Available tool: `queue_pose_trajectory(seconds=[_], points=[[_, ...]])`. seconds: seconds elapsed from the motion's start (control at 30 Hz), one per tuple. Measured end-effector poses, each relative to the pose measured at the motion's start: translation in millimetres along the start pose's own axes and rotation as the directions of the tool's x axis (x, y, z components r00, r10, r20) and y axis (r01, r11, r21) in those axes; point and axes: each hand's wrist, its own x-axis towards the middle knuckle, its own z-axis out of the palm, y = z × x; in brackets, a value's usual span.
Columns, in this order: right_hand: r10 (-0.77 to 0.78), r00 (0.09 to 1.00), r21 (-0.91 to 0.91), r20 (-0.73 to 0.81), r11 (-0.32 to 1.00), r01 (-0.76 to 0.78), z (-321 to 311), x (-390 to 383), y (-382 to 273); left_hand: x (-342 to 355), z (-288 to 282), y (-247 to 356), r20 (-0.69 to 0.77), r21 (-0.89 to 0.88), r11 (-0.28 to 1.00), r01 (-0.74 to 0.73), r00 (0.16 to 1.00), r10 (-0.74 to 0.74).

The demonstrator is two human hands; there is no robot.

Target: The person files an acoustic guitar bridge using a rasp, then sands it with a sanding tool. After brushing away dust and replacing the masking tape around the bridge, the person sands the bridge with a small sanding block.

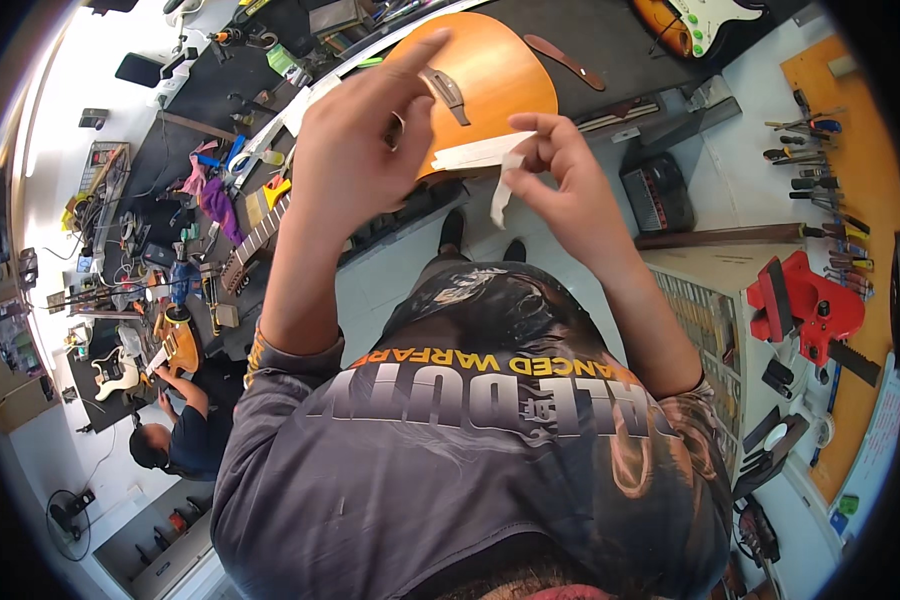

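An acoustic guitar (500,70) with an orange top, dark bridge (450,96) and fretted neck lies on the bench in front of me. My left hand (375,130) is over its left part, index finger stretched out, the others bent, nothing visible in it; it hides some of the soundhole. My right hand (555,170), at the guitar's lower right, pinches a crumpled off-white strip (500,205) that hangs down. Flat white strips (475,150) rest along the guitar's lower edge beside that hand.
Tools and cables clutter the left bench (155,265), where a co-worker (190,430) handles another guitar. A brown strap-like piece (568,62) and a sunburst electric guitar (692,22) are at top. A black amplifier (655,190), red vise (808,305) and tool board (800,75) stand at right.
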Motion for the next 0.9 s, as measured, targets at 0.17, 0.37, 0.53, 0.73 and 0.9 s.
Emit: queue_pose_trajectory(seconds=[0.17, 0.37, 0.53, 0.73, 0.9], points=[[0.131, 0.980, 0.436, -0.149, 0.898, -0.054, -7.1, 7.7, 1.4, -58.1, 65.7, -13.5, 0.313, -0.760, 0.481, 0.438, 0.894, -0.320], [0.152, 0.944, 0.530, -0.292, 0.847, 0.028, -13.9, 9.3, 16.9, -86.7, 85.7, -9.1, 0.563, -0.793, 0.012, 0.609, 0.741, -0.366], [0.184, 0.932, 0.548, -0.314, 0.836, 0.020, -9.4, 12.4, 34.8, -92.4, 83.3, -21.6, 0.569, -0.784, -0.041, 0.620, 0.691, -0.446], [0.277, 0.888, 0.465, -0.367, 0.882, -0.082, 11.0, 17.4, 70.1, -94.7, 71.8, -69.9, 0.560, -0.726, 0.074, 0.684, 0.650, -0.513], [0.417, 0.805, 0.495, -0.422, 0.850, -0.181, 43.4, 34.5, 103.8, -82.1, 70.6, -152.4, 0.562, -0.664, 0.251, 0.705, 0.691, -0.454]])
